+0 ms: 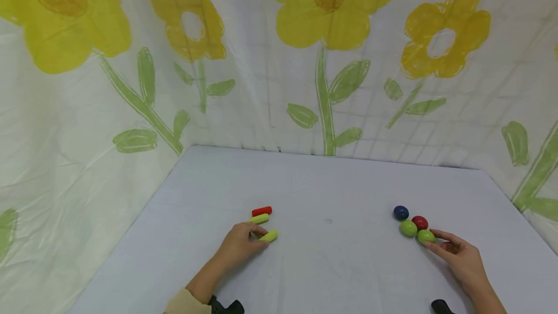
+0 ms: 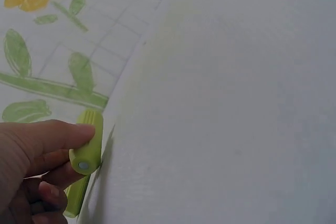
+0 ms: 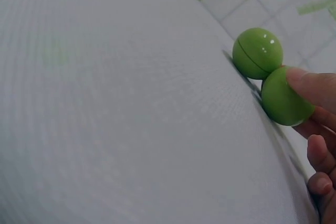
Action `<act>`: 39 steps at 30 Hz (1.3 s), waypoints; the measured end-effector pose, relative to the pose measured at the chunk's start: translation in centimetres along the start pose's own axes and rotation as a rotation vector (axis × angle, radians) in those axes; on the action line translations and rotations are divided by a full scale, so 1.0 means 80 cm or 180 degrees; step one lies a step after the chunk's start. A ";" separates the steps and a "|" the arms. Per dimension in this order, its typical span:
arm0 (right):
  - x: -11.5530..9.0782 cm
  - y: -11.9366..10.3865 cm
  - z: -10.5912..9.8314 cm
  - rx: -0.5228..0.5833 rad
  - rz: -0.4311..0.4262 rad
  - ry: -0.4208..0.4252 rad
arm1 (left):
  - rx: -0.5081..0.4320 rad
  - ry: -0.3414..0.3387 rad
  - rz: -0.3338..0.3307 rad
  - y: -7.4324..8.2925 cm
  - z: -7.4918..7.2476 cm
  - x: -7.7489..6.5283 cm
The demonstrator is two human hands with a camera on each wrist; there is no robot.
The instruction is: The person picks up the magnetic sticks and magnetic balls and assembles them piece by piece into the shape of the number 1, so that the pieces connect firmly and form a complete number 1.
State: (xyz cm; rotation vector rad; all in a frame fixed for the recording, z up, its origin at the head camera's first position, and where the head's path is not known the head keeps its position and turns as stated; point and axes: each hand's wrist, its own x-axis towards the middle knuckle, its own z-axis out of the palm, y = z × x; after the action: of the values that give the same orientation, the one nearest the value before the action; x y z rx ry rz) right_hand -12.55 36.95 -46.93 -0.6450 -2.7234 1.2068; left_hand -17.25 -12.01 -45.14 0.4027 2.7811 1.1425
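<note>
My left hand [image 1: 242,245] pinches a yellow-green stick [image 1: 271,235] between thumb and fingers. Seen from the left wrist, this ribbed stick [image 2: 89,150] has a small silvery dot on its end. Just beyond it on the table lie a second yellow-green stick [image 1: 260,218] and a red stick [image 1: 262,211]. Over on the right, my right hand [image 1: 468,260] grips a green ball [image 1: 426,237] with thumb and fingertips. Beside that ball are another green ball [image 1: 408,228], a red ball [image 1: 420,222] and a dark blue ball [image 1: 401,212], grouped close together.
Both hands work above a white-covered table [image 1: 331,265]. Behind its far edge hangs a pale curtain [image 1: 261,86] painted with yellow flowers. A wide stretch of table separates the sticks from the balls. Dark wrist devices [image 1: 228,307] show near the bottom edge.
</note>
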 end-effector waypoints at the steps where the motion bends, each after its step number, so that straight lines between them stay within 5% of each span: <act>1: 0.000 0.000 0.000 -0.0015 -0.0007 -0.0009 | -0.0110 -0.0045 -0.0046 0.001 0.001 0.000; 8: 0.000 -0.002 0.001 -0.0088 -0.0059 0.0019 | -0.0747 -0.0373 -0.0232 0.011 0.006 0.003; 23: 0.002 0.000 0.006 -0.0057 -0.0038 0.0047 | -0.1390 -0.0747 -0.0761 0.028 0.013 0.016; 39: 0.002 0.003 0.000 -0.0191 -0.0005 0.0020 | -0.1674 -0.0951 -0.0763 0.043 0.041 0.032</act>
State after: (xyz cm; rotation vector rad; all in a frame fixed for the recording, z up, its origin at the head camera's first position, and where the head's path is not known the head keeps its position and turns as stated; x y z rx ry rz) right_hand -12.64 37.18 -47.08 -0.6519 -2.7641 1.1246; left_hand -18.33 -6.70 -45.06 0.1596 2.1030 1.5327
